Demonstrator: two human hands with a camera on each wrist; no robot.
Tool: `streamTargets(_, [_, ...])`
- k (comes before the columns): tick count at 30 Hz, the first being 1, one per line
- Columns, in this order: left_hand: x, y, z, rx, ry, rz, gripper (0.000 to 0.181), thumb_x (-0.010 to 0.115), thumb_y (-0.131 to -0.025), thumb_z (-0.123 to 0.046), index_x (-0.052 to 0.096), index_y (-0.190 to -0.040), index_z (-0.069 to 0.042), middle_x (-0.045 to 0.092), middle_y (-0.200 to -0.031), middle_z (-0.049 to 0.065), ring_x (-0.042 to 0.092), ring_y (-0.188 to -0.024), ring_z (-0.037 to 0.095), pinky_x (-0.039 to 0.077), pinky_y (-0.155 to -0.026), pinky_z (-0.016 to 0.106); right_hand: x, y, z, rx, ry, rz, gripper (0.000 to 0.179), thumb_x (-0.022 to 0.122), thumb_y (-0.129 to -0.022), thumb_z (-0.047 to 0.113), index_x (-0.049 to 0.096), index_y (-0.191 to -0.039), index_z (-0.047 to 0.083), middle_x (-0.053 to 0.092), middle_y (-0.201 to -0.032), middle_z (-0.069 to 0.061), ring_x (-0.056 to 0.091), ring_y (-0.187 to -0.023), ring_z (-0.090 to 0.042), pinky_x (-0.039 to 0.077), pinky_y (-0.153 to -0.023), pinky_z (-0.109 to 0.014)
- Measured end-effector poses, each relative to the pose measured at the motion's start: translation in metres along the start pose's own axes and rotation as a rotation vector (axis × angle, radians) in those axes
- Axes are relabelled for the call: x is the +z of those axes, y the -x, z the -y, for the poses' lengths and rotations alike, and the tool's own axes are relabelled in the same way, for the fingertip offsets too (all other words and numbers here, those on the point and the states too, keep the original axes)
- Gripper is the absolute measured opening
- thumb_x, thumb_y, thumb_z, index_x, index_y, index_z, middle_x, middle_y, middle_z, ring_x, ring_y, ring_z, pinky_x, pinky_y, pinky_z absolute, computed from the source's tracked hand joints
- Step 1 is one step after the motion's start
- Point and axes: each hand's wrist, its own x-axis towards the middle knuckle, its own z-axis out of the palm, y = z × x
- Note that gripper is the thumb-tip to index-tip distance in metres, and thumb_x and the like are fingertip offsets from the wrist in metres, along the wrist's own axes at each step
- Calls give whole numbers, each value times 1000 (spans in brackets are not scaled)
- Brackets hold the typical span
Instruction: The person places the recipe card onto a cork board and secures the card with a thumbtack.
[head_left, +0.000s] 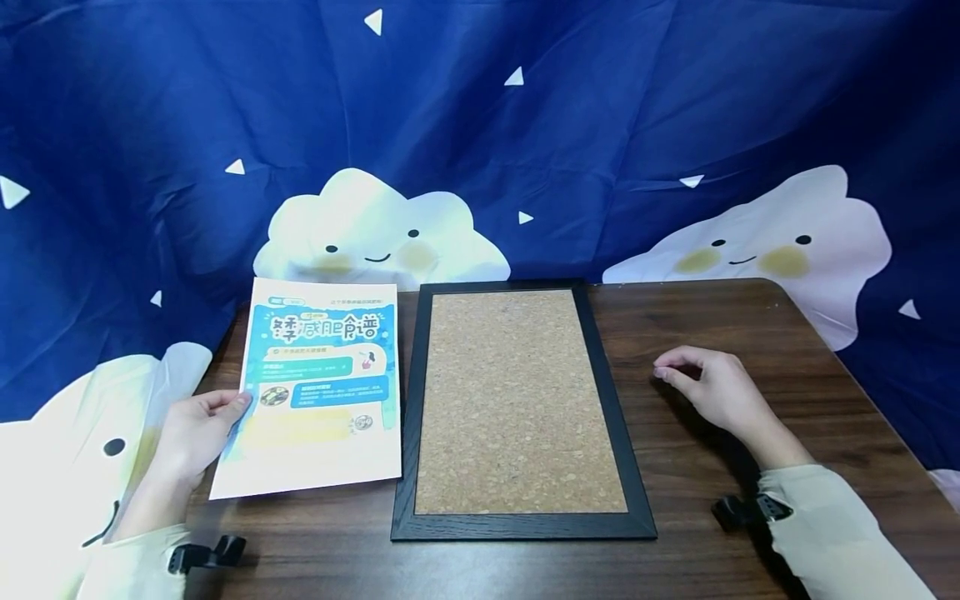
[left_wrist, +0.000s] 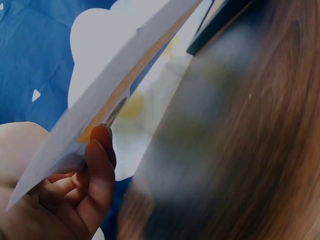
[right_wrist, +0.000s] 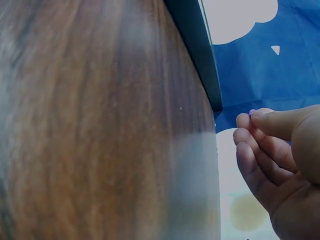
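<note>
In the head view my left hand (head_left: 193, 433) grips the left edge of a printed paper sheet (head_left: 322, 383) with blue and yellow blocks and large lettering. The left wrist view shows the sheet (left_wrist: 100, 95) standing tilted off the table between thumb and fingers (left_wrist: 100, 170). A cork board (head_left: 517, 400) with a black frame lies flat just right of the sheet. Over the table to the board's right, my right hand (head_left: 712, 387) pinches a tiny purple object (right_wrist: 252, 113) between thumb and forefinger; mostly hidden, its kind I cannot tell.
The dark wooden table (head_left: 720, 325) carries the board and has a rounded far right corner. Behind it hangs a blue cloth (head_left: 570, 125) with white clouds and triangles. Each wrist wears a black camera strap, such as the right wrist camera (head_left: 738, 511).
</note>
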Motion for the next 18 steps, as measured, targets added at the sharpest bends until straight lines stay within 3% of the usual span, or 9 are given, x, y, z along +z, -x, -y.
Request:
streamTargets(6, [7,5,-12,7,108,85,48,49,-99,-35,58,-123,6,72,-85,7,66,-65,14,53,-53,30,-1,0,7,-36,-3,-33,5,71,-86,18,72,-91,19,72,-86,5,57,-77,-7,43,-67,-25])
streamTargets(18, [31,11,-34,38,291,237,43,51,-99,-28,55,-124,7,73,-87,3,69,-72,13,57,-60,31,1,-10,20,-68,-55,-48,7,73,-85,16,72,-90,20,71,-85,8,58,-74,-5,43,-65,-14])
